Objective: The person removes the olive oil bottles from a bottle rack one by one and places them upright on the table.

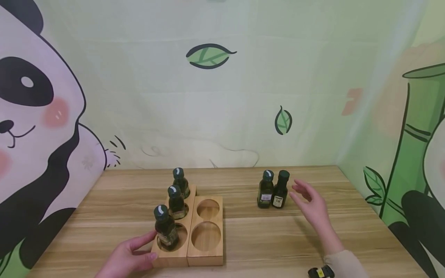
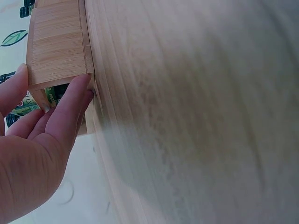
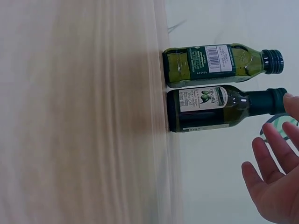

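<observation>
Slim-necked bottle (image 1: 280,191) upright on the table (image 1: 250,239), just beside a second bottle (image 1: 265,192), near the relaxed, spread-fingered right hand (image 1: 313,208). At the corner of a wooden holder (image 1: 171,261) with three bottles (image 1: 177,206), the left hand (image 1: 128,253), touching, fingers extended.

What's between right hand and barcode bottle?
The long-necked bottle stands between the right hand and the barcode bottle in the head view.
</observation>
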The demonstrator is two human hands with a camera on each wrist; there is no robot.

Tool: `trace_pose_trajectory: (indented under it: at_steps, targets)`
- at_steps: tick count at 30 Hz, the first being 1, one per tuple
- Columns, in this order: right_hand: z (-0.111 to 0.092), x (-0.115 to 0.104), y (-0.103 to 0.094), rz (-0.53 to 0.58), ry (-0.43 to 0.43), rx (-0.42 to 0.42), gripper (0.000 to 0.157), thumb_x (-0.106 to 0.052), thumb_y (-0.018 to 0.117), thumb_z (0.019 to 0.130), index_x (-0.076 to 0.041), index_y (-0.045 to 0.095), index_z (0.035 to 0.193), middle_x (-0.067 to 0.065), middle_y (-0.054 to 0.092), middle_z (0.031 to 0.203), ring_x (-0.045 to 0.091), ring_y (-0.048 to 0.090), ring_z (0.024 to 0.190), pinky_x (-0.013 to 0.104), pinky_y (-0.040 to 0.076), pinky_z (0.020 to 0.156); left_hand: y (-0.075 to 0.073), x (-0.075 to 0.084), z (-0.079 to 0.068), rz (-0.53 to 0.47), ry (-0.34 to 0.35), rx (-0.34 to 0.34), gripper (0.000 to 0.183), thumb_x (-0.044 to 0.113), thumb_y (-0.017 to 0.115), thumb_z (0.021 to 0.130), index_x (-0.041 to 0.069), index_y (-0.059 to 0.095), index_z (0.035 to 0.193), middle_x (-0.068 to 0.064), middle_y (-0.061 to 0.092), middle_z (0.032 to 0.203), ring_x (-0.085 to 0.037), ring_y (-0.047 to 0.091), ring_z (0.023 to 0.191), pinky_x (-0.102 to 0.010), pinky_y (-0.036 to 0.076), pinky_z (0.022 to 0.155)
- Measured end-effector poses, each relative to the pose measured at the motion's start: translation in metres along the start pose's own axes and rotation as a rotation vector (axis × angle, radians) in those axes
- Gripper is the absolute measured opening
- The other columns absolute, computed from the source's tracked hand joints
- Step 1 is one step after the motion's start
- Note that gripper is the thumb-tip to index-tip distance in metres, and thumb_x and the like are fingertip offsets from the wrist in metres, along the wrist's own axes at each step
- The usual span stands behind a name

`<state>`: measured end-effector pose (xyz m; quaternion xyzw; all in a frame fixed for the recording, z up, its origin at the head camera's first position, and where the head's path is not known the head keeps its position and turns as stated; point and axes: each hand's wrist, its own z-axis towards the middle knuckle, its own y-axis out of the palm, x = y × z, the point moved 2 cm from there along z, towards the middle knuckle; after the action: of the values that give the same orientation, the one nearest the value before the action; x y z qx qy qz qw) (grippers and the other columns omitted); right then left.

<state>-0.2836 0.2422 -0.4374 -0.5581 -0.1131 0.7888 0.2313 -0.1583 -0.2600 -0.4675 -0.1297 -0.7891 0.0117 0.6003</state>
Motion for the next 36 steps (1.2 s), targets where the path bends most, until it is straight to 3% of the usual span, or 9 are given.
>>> trace_pose_trajectory:
  at_steps: [4, 10, 14, 18, 22, 32, 36]
  targets:
    - [-0.004, -0.004, -0.001, -0.005, -0.021, 0.011, 0.048, -0.013, 0.072, 0.093, -0.003, 0.055, 0.137, 0.019, 0.065, 0.123, 0.031, 0.059, 0.115, 0.042, 0.042, 0.105, 0.000, 0.001, -0.001, 0.004, -0.005, 0.001, 0.081, 0.020, 0.080, 0.085, -0.003, 0.035, 0.149, -0.033, 0.029, 0.150, -0.034, 0.066, 0.104, -0.045, 0.056, 0.086]
    - [-0.010, -0.011, -0.001, -0.006, -0.060, 0.033, 0.044, -0.011, 0.072, 0.092, -0.004, 0.059, 0.133, 0.016, 0.069, 0.117, 0.027, 0.062, 0.108, 0.014, 0.044, 0.095, 0.000, 0.002, 0.000, 0.013, -0.003, 0.002, 0.081, 0.020, 0.081, 0.085, -0.002, 0.037, 0.148, -0.033, 0.030, 0.150, -0.034, 0.065, 0.105, -0.045, 0.056, 0.086]
    - [-0.013, -0.014, 0.002, -0.004, -0.110, 0.056, 0.039, -0.003, 0.073, 0.089, -0.002, 0.063, 0.127, 0.015, 0.070, 0.109, 0.020, 0.064, 0.100, 0.009, 0.044, 0.088, 0.000, 0.002, 0.000, 0.012, -0.002, -0.006, 0.081, 0.020, 0.080, 0.085, -0.004, 0.036, 0.148, -0.033, 0.031, 0.149, -0.034, 0.065, 0.107, -0.045, 0.055, 0.087]
    - [-0.014, -0.017, 0.006, 0.012, -0.184, 0.065, 0.038, 0.004, 0.073, 0.086, 0.001, 0.065, 0.123, 0.015, 0.072, 0.103, 0.012, 0.064, 0.093, 0.010, 0.048, 0.085, 0.000, 0.001, 0.000, 0.000, 0.004, -0.013, 0.081, 0.019, 0.080, 0.085, -0.004, 0.035, 0.149, -0.033, 0.030, 0.149, -0.034, 0.064, 0.107, -0.045, 0.055, 0.087]
    - [-0.016, -0.022, 0.013, 0.034, -0.256, 0.045, 0.038, 0.007, 0.074, 0.084, 0.003, 0.065, 0.121, 0.015, 0.072, 0.099, 0.014, 0.066, 0.091, 0.015, 0.051, 0.084, 0.000, 0.001, 0.000, -0.005, 0.016, -0.019, 0.080, 0.017, 0.079, 0.087, -0.004, 0.034, 0.149, -0.033, 0.030, 0.149, -0.034, 0.064, 0.107, -0.045, 0.056, 0.086]
    - [-0.023, -0.039, 0.040, 0.025, -0.284, -0.066, 0.039, 0.000, 0.077, 0.085, -0.002, 0.065, 0.123, 0.009, 0.073, 0.102, 0.022, 0.067, 0.095, 0.044, 0.056, 0.084, 0.000, 0.002, 0.000, 0.009, 0.016, -0.019, 0.080, 0.019, 0.079, 0.086, -0.005, 0.035, 0.148, -0.032, 0.034, 0.148, -0.035, 0.064, 0.108, -0.044, 0.055, 0.087]
    - [-0.025, -0.045, 0.052, 0.061, -0.342, -0.099, 0.040, 0.001, 0.078, 0.083, -0.002, 0.066, 0.121, 0.009, 0.074, 0.102, 0.023, 0.068, 0.094, 0.043, 0.057, 0.082, 0.000, 0.000, -0.001, -0.001, 0.042, -0.031, 0.078, 0.017, 0.078, 0.087, -0.006, 0.034, 0.148, -0.034, 0.036, 0.146, -0.038, 0.063, 0.110, -0.045, 0.056, 0.086]
